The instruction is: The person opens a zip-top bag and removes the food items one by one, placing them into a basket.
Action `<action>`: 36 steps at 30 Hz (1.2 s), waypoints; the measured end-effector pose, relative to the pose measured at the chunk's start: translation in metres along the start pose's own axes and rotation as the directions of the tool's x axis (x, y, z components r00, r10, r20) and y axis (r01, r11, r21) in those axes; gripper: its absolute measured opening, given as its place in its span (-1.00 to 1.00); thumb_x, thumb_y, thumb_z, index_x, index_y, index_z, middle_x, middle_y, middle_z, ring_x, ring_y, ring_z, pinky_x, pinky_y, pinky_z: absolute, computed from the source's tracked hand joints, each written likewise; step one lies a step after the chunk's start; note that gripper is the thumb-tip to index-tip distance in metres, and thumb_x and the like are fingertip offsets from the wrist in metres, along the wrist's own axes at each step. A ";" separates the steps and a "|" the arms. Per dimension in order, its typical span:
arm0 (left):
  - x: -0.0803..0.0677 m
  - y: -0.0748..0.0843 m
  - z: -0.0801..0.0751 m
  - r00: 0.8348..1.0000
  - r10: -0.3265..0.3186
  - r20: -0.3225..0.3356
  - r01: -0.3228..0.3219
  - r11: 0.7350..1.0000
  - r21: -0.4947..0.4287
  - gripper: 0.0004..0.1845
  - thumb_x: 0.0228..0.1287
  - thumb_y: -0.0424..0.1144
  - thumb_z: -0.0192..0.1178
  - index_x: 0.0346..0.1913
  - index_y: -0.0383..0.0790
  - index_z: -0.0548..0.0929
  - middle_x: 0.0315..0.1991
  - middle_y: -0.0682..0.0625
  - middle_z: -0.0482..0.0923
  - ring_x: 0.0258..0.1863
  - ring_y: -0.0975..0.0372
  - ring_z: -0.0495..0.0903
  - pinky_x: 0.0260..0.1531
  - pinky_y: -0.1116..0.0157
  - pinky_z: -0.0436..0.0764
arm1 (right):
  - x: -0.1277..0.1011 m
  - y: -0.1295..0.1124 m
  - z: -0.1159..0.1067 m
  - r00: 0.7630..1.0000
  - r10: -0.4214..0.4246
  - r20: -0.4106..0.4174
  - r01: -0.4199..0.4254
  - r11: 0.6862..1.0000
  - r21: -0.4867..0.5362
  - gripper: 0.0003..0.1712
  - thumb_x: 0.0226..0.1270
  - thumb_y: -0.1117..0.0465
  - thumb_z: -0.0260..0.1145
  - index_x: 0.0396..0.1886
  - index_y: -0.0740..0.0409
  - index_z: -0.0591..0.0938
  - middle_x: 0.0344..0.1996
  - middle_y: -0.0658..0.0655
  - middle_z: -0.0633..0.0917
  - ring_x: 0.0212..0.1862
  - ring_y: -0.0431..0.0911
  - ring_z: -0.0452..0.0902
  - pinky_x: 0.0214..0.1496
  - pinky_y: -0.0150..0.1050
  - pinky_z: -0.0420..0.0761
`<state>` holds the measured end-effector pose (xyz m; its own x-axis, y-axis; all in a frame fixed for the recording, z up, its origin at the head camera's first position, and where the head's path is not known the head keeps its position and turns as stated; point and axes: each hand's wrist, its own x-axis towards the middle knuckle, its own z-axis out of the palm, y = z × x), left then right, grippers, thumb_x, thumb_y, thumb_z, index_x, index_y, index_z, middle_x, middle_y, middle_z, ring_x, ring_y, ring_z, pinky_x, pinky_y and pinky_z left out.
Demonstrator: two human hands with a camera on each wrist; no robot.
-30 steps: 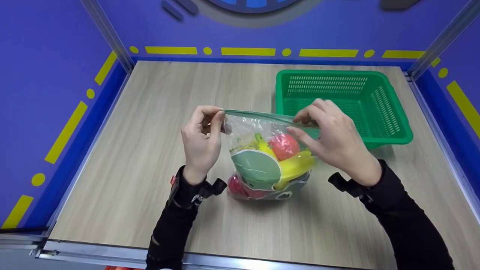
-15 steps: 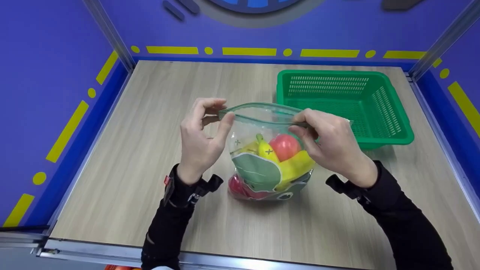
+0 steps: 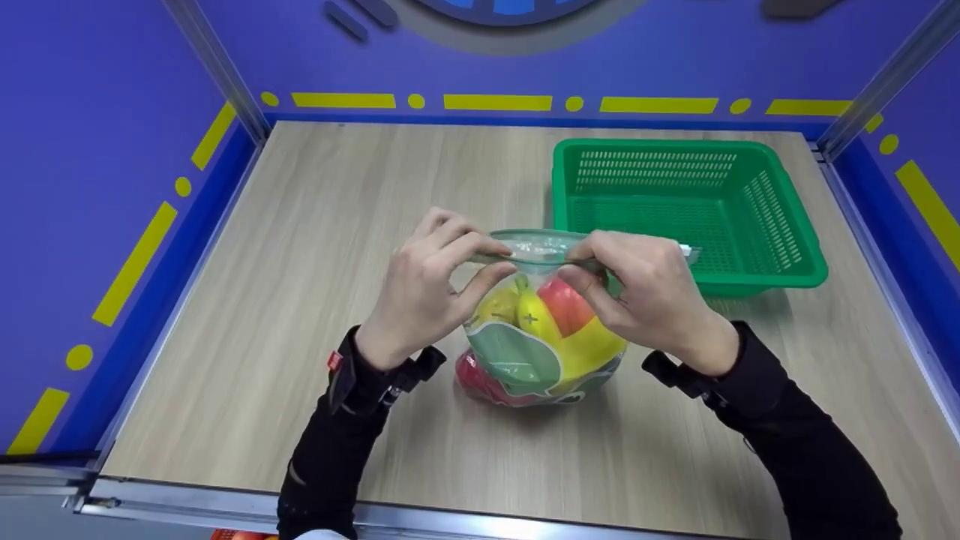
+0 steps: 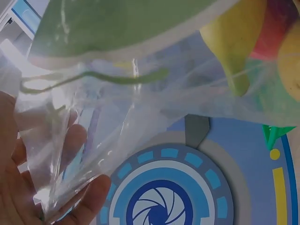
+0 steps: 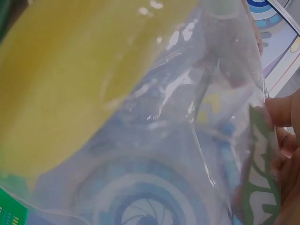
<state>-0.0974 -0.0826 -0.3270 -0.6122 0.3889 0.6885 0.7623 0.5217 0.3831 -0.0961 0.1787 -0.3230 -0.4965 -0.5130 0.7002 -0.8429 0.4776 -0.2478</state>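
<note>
A clear zip bag [image 3: 517,358] with a green leaf print stands on the wooden table, its mouth slightly parted. Inside are a yellow banana [image 3: 535,313], a round pinkish-red fruit [image 3: 566,304], a larger yellow fruit [image 3: 592,351] and something dark red at the bottom left. My left hand [image 3: 429,289] pinches the left part of the rim between thumb and fingers. At the right part of the rim, my right hand [image 3: 646,291] pinches the plastic in the same way. The left wrist view shows the fingers [image 4: 91,197] on the bag's edge.
Behind the right hand stands a green plastic basket [image 3: 675,144] with slotted walls. Blue panels [image 3: 480,75] with yellow marks surround the table [image 3: 330,225]. Part of an orange-red container [image 3: 223,534] shows below the metal front edge [image 3: 525,529].
The bag's mouth went from stretched straight to bowed apart, and is now narrower. My left hand has moved right along the rim, closer to the right hand.
</note>
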 end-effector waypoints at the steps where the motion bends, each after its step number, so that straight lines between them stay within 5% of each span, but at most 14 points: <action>1: 0.000 -0.001 0.000 1.000 0.002 0.006 -0.002 1.000 -0.009 -0.82 0.43 -0.14 0.39 -0.17 -0.20 0.81 -0.28 -0.04 0.70 -0.18 0.12 0.57 -0.22 0.32 0.63 | 0.000 0.000 0.001 1.000 -0.013 -0.020 0.013 1.000 0.008 -0.56 0.64 -0.04 0.22 -0.36 0.21 0.60 -0.62 0.04 0.50 -0.56 -0.18 0.34 -0.50 -0.40 0.29; 7: 0.010 -0.004 -0.009 0.994 -0.099 0.045 0.104 0.984 -0.141 -0.84 0.51 -0.26 0.31 -0.16 -0.29 0.80 -0.29 -0.08 0.70 -0.42 0.24 0.64 -0.39 0.41 0.71 | -0.001 -0.001 0.006 0.992 -0.100 -0.079 0.102 0.995 0.015 -0.47 0.63 -0.10 0.23 -0.50 0.18 0.54 -0.74 0.03 0.37 -0.68 -0.19 0.21 -0.62 -0.37 0.17; 10: 0.017 -0.004 -0.015 0.968 -0.180 0.173 0.206 0.967 -0.148 -0.81 0.45 -0.23 0.38 -0.05 -0.29 0.83 -0.23 -0.09 0.80 -0.50 0.23 0.65 -0.44 0.41 0.69 | -0.002 -0.001 0.008 0.986 -0.147 -0.075 0.148 0.989 0.002 -0.47 0.62 -0.09 0.24 -0.51 0.17 0.53 -0.74 0.02 0.38 -0.70 -0.18 0.23 -0.65 -0.35 0.18; 12: 0.021 -0.005 -0.019 0.924 -0.234 0.303 0.277 0.955 -0.107 -0.73 0.40 -0.20 0.43 0.02 -0.31 0.83 -0.22 -0.10 0.84 -0.54 0.22 0.64 -0.50 0.42 0.62 | -0.003 -0.001 0.009 0.982 -0.178 -0.064 0.178 0.984 -0.009 -0.47 0.63 -0.08 0.23 -0.51 0.17 0.53 -0.73 0.02 0.44 -0.71 -0.17 0.29 -0.67 -0.34 0.22; 17: 0.023 -0.006 -0.021 0.768 -0.302 0.565 0.366 0.931 -0.001 -0.66 0.31 -0.16 0.51 0.00 -0.33 0.84 -0.30 -0.12 0.85 -0.52 0.22 0.69 -0.54 0.45 0.55 | -0.005 -0.001 0.012 0.968 -0.246 -0.041 0.245 0.969 -0.037 -0.44 0.63 -0.08 0.21 -0.57 0.16 0.49 -0.74 0.02 0.46 -0.73 -0.13 0.36 -0.69 -0.34 0.35; 20: 0.022 -0.008 -0.021 0.719 -0.284 0.635 0.367 0.930 0.000 -0.76 0.30 -0.19 0.51 -0.11 -0.30 0.87 -0.36 -0.09 0.83 -0.53 0.25 0.66 -0.54 0.45 0.56 | -0.005 -0.002 0.012 0.959 -0.278 -0.049 0.276 0.960 -0.040 -0.43 0.62 -0.08 0.22 -0.60 0.15 0.48 -0.76 0.02 0.43 -0.74 -0.11 0.34 -0.70 -0.34 0.38; 22: 0.021 -0.009 -0.021 0.704 -0.267 0.658 0.361 0.933 -0.007 -0.82 0.32 -0.20 0.49 -0.18 -0.26 0.88 -0.40 -0.06 0.81 -0.55 0.28 0.61 -0.56 0.45 0.53 | -0.006 -0.002 0.012 0.952 -0.300 -0.058 0.298 0.954 -0.041 -0.43 0.62 -0.07 0.22 -0.61 0.14 0.48 -0.76 0.01 0.44 -0.74 -0.11 0.37 -0.69 -0.34 0.42; 25: 0.019 -0.010 -0.021 0.719 -0.283 0.635 0.388 0.921 -0.029 -0.85 0.38 -0.22 0.44 -0.20 -0.25 0.89 -0.40 -0.06 0.81 -0.56 0.34 0.54 -0.56 0.46 0.50 | -0.007 -0.004 0.012 0.934 -0.346 -0.091 0.343 0.938 -0.041 -0.46 0.61 -0.04 0.23 -0.62 0.13 0.52 -0.76 0.00 0.49 -0.75 -0.12 0.38 -0.69 -0.36 0.44; 31: 0.019 -0.007 -0.019 0.845 -0.382 0.374 0.460 0.876 -0.146 -0.84 0.45 -0.26 0.36 -0.20 -0.27 0.88 -0.46 -0.06 0.76 -0.58 0.28 0.57 -0.55 0.48 0.54 | -0.019 -0.010 0.009 0.897 -0.414 -0.156 0.408 0.910 -0.068 -0.50 0.60 0.04 0.24 -0.62 0.11 0.53 -0.75 -0.03 0.48 -0.75 -0.16 0.31 -0.72 -0.40 0.32; 36: 0.020 -0.002 -0.015 0.894 -0.401 0.198 0.436 0.881 -0.186 -0.85 0.42 -0.26 0.39 -0.23 -0.28 0.88 -0.51 -0.06 0.73 -0.60 0.28 0.56 -0.54 0.50 0.52 | -0.034 -0.023 0.007 0.880 -0.449 -0.156 0.444 0.894 -0.063 -0.46 0.60 0.05 0.22 -0.68 0.05 0.45 -0.77 -0.08 0.35 -0.73 -0.20 0.16 -0.69 -0.42 0.08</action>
<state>-0.1084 -0.0873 -0.3051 -0.8948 0.2892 0.3402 0.4435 0.4879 0.7518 -0.0611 0.1796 -0.3457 -0.0266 -0.5547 0.8316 -0.9607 0.2440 0.1321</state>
